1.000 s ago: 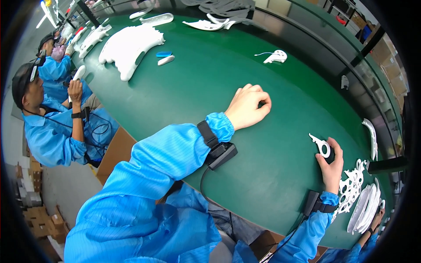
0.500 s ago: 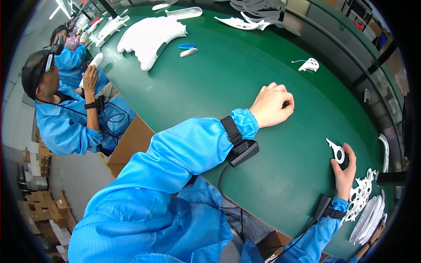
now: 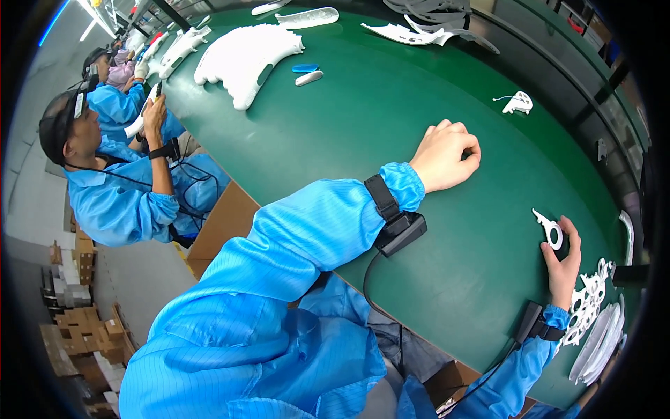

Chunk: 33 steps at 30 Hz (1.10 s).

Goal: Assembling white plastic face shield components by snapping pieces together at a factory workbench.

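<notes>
My right hand (image 3: 564, 269) holds a small white plastic piece (image 3: 555, 236) over the right side of the green table. The piece has a ring at one end and a narrow, pointed arm at the other. Thumb and fingers close around the ring. Toward the table's middle, my left hand (image 3: 447, 157) is curled, back up, with thumb and index finger bent together. Its palm side is hidden, so any small thing inside cannot be seen. Beyond it lies a similar white piece (image 3: 518, 103) with a thin pale wire.
White ringed parts (image 3: 590, 300) and stacked white shells (image 3: 599, 342) lie beside my right forearm. A white pile of curved housings (image 3: 244, 56) sits far left, near blue (image 3: 305, 68) and white (image 3: 309, 78) oval pieces. A co-worker (image 3: 105, 160) sits at left, holding a white part.
The whole view has shifted, so the table things appear farther right. My hands keep nearly the same poses, the right still gripping the white piece. The co-worker's hand and white part have shifted.
</notes>
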Each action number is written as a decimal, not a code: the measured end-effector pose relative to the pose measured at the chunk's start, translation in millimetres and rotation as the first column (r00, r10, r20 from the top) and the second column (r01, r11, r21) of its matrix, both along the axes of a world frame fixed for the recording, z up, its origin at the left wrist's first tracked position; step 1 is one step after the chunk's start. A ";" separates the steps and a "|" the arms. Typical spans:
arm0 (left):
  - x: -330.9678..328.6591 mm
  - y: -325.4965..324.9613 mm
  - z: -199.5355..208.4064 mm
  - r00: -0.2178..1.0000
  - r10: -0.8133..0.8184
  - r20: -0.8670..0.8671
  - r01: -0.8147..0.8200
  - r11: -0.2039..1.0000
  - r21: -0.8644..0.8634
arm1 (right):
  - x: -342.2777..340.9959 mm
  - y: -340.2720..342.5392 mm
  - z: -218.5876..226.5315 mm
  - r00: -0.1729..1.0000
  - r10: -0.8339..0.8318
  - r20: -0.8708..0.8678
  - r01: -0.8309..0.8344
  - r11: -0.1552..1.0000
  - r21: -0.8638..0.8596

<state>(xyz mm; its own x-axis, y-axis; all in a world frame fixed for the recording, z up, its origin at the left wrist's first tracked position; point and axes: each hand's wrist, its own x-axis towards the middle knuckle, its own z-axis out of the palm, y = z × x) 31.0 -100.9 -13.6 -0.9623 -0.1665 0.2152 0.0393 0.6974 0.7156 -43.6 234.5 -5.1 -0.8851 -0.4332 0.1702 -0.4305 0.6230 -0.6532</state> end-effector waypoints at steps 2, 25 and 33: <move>0.7 -3.1 1.2 1.000 -0.008 0.000 0.008 1.000 -0.006 | 2.5 -2.9 2.0 1.000 -0.005 0.002 0.005 1.000 0.009; -18.1 -74.7 2.9 0.979 0.197 0.041 -0.165 0.664 0.729 | 8.3 -4.9 9.2 0.997 0.055 -0.056 -0.053 0.998 0.035; -26.0 -199.7 47.5 0.953 0.295 0.065 -0.302 0.938 0.172 | 18.5 -13.6 25.5 0.998 0.030 -0.051 -0.025 0.996 0.085</move>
<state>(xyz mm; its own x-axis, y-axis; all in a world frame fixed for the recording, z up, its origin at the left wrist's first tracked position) 5.0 -300.6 33.9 -0.8692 -0.4797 0.1198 -0.1807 0.5338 0.8261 -25.1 220.9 20.4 -0.8637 -0.4718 0.1773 -0.4800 0.6624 -0.5752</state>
